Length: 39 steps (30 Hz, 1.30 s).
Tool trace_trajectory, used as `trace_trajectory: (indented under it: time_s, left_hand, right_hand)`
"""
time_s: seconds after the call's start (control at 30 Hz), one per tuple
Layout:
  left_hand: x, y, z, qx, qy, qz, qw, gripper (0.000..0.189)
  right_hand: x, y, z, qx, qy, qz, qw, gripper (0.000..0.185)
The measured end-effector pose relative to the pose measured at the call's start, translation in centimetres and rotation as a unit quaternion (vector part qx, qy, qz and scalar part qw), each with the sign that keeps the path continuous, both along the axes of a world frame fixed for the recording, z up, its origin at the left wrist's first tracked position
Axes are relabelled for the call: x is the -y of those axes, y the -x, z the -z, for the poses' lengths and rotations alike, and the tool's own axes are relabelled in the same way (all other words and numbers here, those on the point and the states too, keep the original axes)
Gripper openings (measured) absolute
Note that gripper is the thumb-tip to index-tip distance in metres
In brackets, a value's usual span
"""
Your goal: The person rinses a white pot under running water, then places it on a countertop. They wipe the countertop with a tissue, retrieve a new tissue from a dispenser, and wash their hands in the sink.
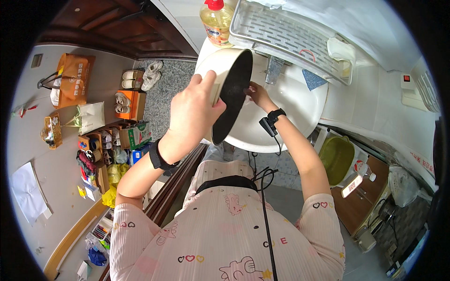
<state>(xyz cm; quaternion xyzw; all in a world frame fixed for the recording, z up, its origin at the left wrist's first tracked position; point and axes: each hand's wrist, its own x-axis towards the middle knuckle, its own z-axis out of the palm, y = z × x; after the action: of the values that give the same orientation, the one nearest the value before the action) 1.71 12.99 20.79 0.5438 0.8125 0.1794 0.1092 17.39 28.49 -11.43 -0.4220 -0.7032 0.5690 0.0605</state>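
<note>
My left hand (197,105) grips a pan (233,95) with a cream outside and a dark inside, tilted on its side above the left part of the white washbasin (299,116). Near the pan's dark inner face is my right hand (258,96), its fingers bent around something small and pale pink that is mostly hidden. Behind that hand, the metal faucet (273,70) reaches over the basin. A blue cloth (314,80) lies on the basin's right rim. Both wrists wear black straps, and a small black device hangs at the right one.
A soap pump bottle (217,26) and a grey slotted rack (281,35) stand behind the basin. Below right are a green tub (336,159) and a plastic bottle (364,170). Shoes and boxes (130,103) line the left wall. A black cable (267,224) runs down my front.
</note>
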Motion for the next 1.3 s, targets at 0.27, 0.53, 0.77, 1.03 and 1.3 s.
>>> trace_trajectory:
  time_s: [0.27,0.53,0.77,1.03,1.3]
  left_hand:
    - [0.0,-2.5,-1.3,-0.054,-0.006,0.093,0.994,0.034]
    - [0.6,-4.8,-1.9,-0.112,0.054,0.139,0.983,0.039]
    - [0.3,1.1,-1.0,-0.012,-0.055,0.013,0.998,0.035]
    - [3.2,7.0,8.1,0.258,0.025,-0.176,0.949,0.035]
    - [2.4,8.4,15.7,0.381,0.151,-0.226,0.884,0.047]
  right_hand:
    - [0.5,0.6,0.9,-0.015,0.058,-0.021,0.998,0.036]
    - [1.0,1.8,4.5,-0.039,-0.093,-0.079,0.992,0.036]
    - [0.5,-2.5,-4.5,0.018,0.091,-0.053,0.994,0.052]
    - [-2.2,-7.2,-8.0,0.045,0.233,0.034,0.971,0.048]
    - [-4.0,-11.6,-9.1,0.000,0.166,0.164,0.972,0.043]
